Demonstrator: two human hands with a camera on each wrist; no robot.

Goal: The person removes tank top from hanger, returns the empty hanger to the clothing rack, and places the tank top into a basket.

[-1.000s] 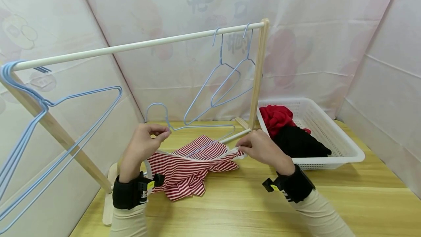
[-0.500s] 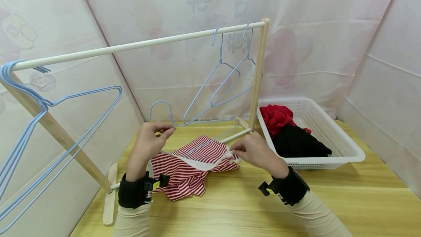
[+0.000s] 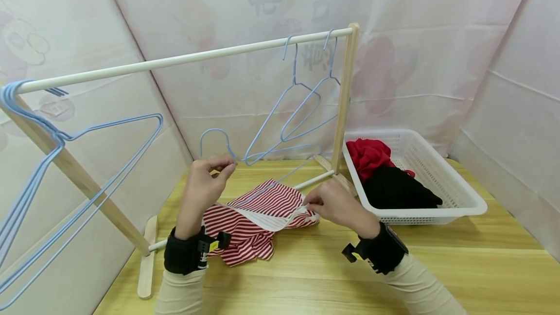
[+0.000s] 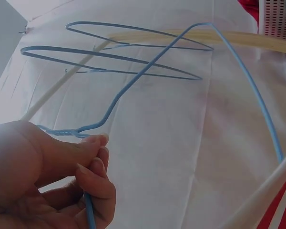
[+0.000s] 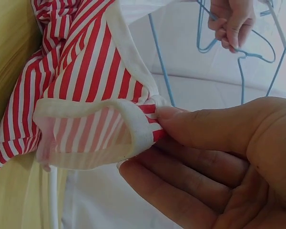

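Observation:
My left hand [image 3: 205,186] pinches a blue wire hanger [image 4: 119,96] near its neck, between thumb and fingers. The hook rises above the fingertips, and one shoulder extends freely to the right. The lower part of the hanger passes into the white-trimmed opening of a red-and-white striped garment [image 3: 245,230], where some of the wire is hidden. That garment lies partly crumpled on the table. On its right side, my right hand [image 3: 337,205] pinches the white-edged cloth, lifting it a little. In the right wrist view a white-bound opening [image 5: 81,160] hangs beside the fingers.
A wooden rack with a white rail [image 3: 197,57] spans the table. Several blue hangers [image 3: 109,123] hang at its left end, two more hangers [image 3: 294,81] at its right. A white basket [image 3: 463,205] at the right holds red cloth [image 3: 369,157] and black cloth [image 3: 398,188].
My left hand has moved slightly right, and the hanger has shifted right and up with it. My right hand has moved a little left and down, still pinching the striped garment, whose white-trimmed opening sags more.

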